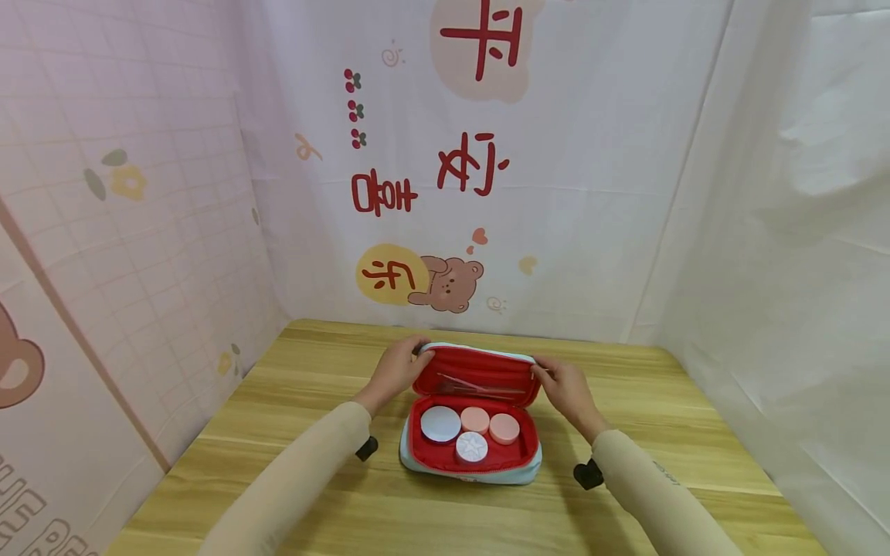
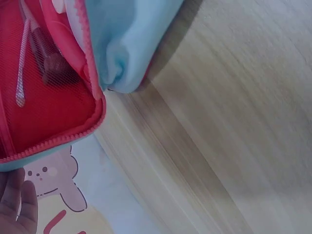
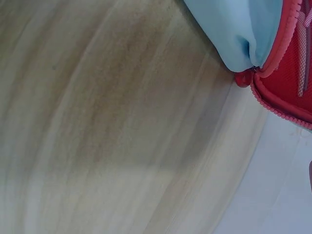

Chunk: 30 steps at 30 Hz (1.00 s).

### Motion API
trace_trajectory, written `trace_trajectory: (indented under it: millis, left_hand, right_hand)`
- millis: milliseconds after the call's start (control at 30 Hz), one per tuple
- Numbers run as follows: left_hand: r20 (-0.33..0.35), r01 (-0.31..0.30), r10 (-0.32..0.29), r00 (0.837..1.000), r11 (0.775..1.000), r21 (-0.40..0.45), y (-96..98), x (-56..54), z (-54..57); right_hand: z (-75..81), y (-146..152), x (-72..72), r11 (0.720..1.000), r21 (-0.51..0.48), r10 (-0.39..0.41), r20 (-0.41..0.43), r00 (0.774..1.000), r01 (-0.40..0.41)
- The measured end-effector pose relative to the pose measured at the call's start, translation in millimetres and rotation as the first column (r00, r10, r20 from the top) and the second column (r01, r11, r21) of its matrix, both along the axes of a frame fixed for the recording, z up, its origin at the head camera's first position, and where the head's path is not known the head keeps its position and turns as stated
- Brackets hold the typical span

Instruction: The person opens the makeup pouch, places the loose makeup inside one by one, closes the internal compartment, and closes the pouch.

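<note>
A light-blue cosmetic bag (image 1: pixel 524 472) with red lining lies unzipped on the table, its lid raised. My left hand (image 1: pixel 398 369) pinches the lid's upper left corner, thumb on the inner side. At the upper right corner, my right hand (image 1: pixel 565 388) grips the lid likewise. Inside the base sit a large white round case (image 1: pixel 440 424), two pink round tubs (image 1: pixel 475 420) and a white star-patterned jar (image 1: pixel 471 447). Behind the lid's mesh, the left wrist view shows a makeup brush (image 2: pixel 56 68) and a thin pink stick (image 2: pixel 22 68). Only a sliver of the right hand shows in its wrist view.
The wooden table (image 1: pixel 292 409) runs back to a white cloth backdrop (image 1: pixel 577 193) printed with red characters and a bear. Similar cloth hangs on the left and right sides. A red zipper pull (image 3: pixel 243 78) hangs at the bag's side.
</note>
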State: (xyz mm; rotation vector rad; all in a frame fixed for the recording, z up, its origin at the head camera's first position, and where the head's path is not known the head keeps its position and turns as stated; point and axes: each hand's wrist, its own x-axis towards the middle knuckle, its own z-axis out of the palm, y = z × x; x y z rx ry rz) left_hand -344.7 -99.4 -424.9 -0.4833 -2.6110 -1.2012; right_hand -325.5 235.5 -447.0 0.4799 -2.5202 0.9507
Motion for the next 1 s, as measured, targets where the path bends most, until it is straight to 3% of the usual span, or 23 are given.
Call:
trace_trajectory:
  millis: [167,267,433,533,600,667,833,1000]
  left_hand:
    - [-0.041,-0.029,0.029,0.999,1.000,0.006,0.7,3.5,3.8]
    - [-0.121,-0.044,0.043,0.992,0.999,-0.006,2.9,5.7,6.3]
    - [-0.329,-0.050,0.036,0.944,0.998,-0.034,13.1,12.0,11.5]
    - [-0.387,-0.015,0.002,0.922,0.999,-0.032,22.6,19.4,15.5]
    - [-0.380,0.017,-0.026,0.925,0.999,-0.027,29.5,24.6,17.4]
    - [-0.345,0.049,-0.055,0.937,0.998,-0.027,36.5,29.4,18.8]
    - [-0.189,0.115,-0.112,0.976,0.993,0.006,54.0,40.3,22.6]
    - [-0.058,0.171,-0.168,0.984,0.984,0.044,70.1,48.0,24.8]
  right_hand:
    - [-0.5,-1.7,-1.4,1.000,0.013,-0.002,-0.024,1.000,0.002]
    - [-0.6,-3.7,-1.3,1.000,0.008,-0.006,-0.022,1.000,0.006]
    - [-1.5,-5.1,-1.3,1.000,-0.013,-0.020,0.015,1.000,0.020]
    - [-2.0,-5.0,-0.9,0.999,-0.035,-0.037,0.049,0.998,0.039]
    - [-2.2,-4.6,-1.1,0.997,-0.048,-0.053,0.074,0.996,0.057]
    - [-1.8,-4.1,-1.7,0.996,-0.059,-0.059,0.098,0.993,0.065]
    - [1.9,-3.9,-4.3,0.995,-0.070,-0.060,0.132,0.989,0.069]
    - [7.0,-6.0,-4.5,0.995,-0.076,-0.054,0.169,0.984,0.068]
